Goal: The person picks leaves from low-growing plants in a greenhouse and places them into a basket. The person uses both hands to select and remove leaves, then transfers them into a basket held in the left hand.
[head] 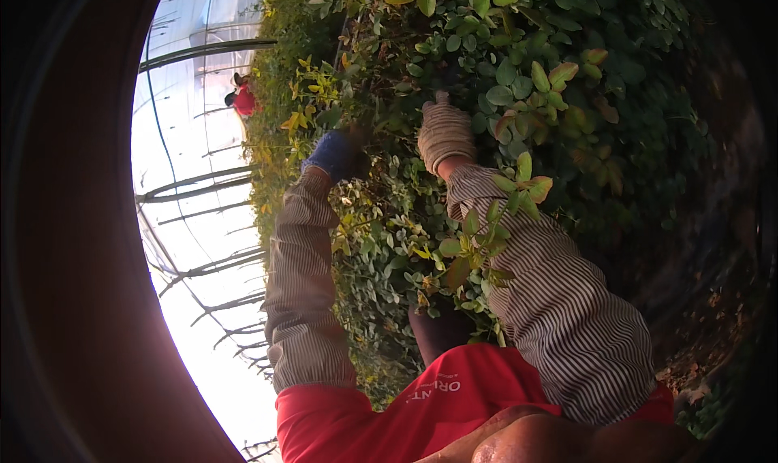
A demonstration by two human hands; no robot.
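Note:
My left hand (330, 154), in a blue knitted glove, reaches into leafy bushes (389, 220). A dark blur beside its fingers hides whether it holds anything. To its right is my right hand (447, 132), in a beige glove and curled among dark green leaves. Its fingertips point away from me into the foliage, and I cannot tell what they grip. Striped sleeve covers wrap my left forearm (304, 281) and my right forearm (559, 299). A leafy shoot (486, 238) with rose-like leaflets crosses in front of the right sleeve.
Dense foliage (577, 110) with green and reddish leaves rises on the right. A person (244, 101) in red is far off at the left. Behind are greenhouse poles (206, 186) and bright plastic film (182, 129). Brown leaf litter (699, 341) covers ground at lower right.

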